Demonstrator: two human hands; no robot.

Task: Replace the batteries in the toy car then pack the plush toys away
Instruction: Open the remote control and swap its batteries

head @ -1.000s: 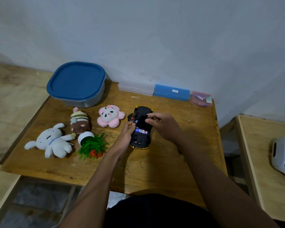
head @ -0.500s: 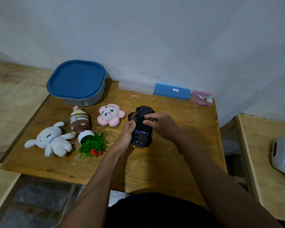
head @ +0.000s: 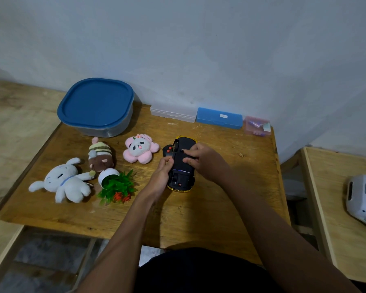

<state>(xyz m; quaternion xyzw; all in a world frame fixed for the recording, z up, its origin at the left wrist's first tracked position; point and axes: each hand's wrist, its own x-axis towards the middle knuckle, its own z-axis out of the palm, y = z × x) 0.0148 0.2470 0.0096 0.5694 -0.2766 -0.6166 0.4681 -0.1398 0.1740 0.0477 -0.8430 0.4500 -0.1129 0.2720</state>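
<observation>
Fingers of the left hand (head: 162, 172) curl and pinch the left edge of the toy car (head: 181, 178), which lies belly-up near the middle of the wooden surface (head: 199, 218). The right hand (head: 203, 160) grips the car's underside from the other side, fingers bent over it. Left of the car lie a white plush (head: 69, 182), a tipped potted plant (head: 116, 185), a striped brown plush (head: 100, 157) and a pink flower plush (head: 138, 149). Farther back, by the wall, stands a blue-lidded container (head: 96, 106).
</observation>
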